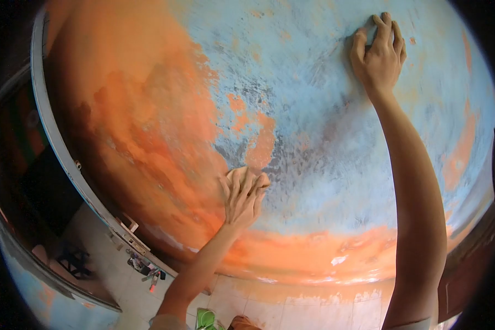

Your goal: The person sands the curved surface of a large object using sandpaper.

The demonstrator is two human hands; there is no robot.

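Observation:
My left hand (240, 199) presses against the painted wall (313, 181), low on a worn patch where orange meets blue. Under its fingers is a flat tan sheet (237, 175), which looks like sandpaper; its edges show past the fingertips and most of it is covered. Higher up and to the right, my right hand (380, 55) rests on the blue part of the wall with its fingers apart and bent. Nothing shows in that hand. Around the left hand the paint is patchy, with grey scuffs and bare orange spots.
A doorway with a pale frame (66, 148) stands at the left. Small tools and bottles (146, 268) lie on the tiled floor (242, 308) beside it. A green object (205, 319) is at the bottom, near my foot. Dark furniture (470, 275) stands at the right edge.

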